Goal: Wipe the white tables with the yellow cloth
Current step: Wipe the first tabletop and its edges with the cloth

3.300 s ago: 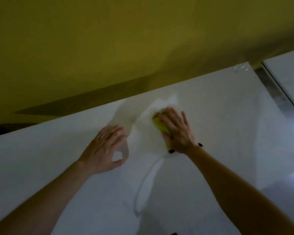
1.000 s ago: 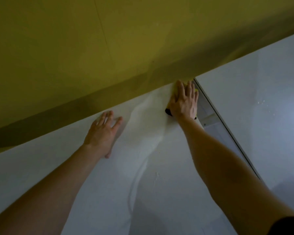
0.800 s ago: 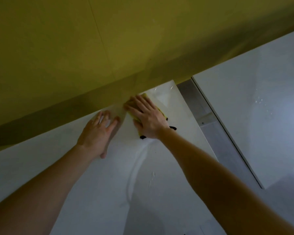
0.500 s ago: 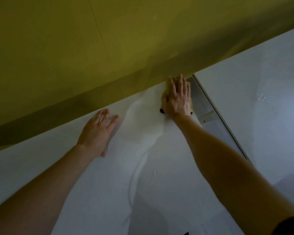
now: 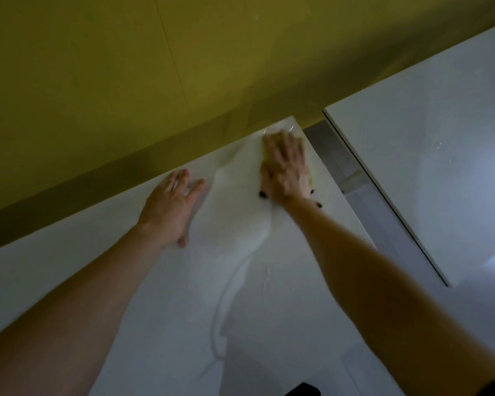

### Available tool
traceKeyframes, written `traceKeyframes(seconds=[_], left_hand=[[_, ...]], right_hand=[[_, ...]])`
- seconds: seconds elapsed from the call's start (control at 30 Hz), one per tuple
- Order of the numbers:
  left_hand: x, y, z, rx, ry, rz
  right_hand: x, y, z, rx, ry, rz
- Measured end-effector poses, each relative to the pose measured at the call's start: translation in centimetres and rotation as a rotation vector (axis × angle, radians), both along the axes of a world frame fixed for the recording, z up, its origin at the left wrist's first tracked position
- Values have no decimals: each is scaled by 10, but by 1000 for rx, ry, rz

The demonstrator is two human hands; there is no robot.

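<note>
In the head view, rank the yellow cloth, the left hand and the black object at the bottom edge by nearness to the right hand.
1. yellow cloth, under the right hand.
2. left hand, flat, to its left.
3. black object, at the bottom edge.

Both arms stretched forward, left hand (image 5: pixel 169 208) flat, fingers (image 5: pixel 180 178) straight, right hand (image 5: pixel 286 167) blurred, seemingly palm-down.

The yellow cloth (image 5: pixel 312 180) is almost wholly covered by the blurred right hand (image 5: pixel 286 167); a dark object (image 5: pixel 303 390) is cut off at the near edge.
</note>
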State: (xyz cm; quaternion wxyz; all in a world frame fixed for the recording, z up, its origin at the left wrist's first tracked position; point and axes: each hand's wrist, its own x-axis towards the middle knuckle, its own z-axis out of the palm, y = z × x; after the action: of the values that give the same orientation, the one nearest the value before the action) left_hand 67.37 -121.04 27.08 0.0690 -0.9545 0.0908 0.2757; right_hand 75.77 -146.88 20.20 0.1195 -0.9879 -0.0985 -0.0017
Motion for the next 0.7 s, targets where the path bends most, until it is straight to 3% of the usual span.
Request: traceKeyframes(seconds=[0.1,0.17,0.33,0.47,0.53,0.63,0.7], left_hand=[[-13,-1,12,-23,-81,-3],[-32,2,21,-72,-134,14],[-87,33,27,-70,-52,23],[-113,62,15,-43,18,1],[-119,68,7,-42,-19,-19],[-120,67,1,-41,-43,-14],[-121,66,1,-60,-56,-16]], right_hand=[[-82,31,2,-27,10,508],[-86,14,2,-18,-11,640],[-34,-36,2,-32,32,-77],[-96,36,2,95,63,-176],[-159,82,-1,182,-1,119],[-210,97,2,121,14,684],[-184,65,-4,122,-44,672]])
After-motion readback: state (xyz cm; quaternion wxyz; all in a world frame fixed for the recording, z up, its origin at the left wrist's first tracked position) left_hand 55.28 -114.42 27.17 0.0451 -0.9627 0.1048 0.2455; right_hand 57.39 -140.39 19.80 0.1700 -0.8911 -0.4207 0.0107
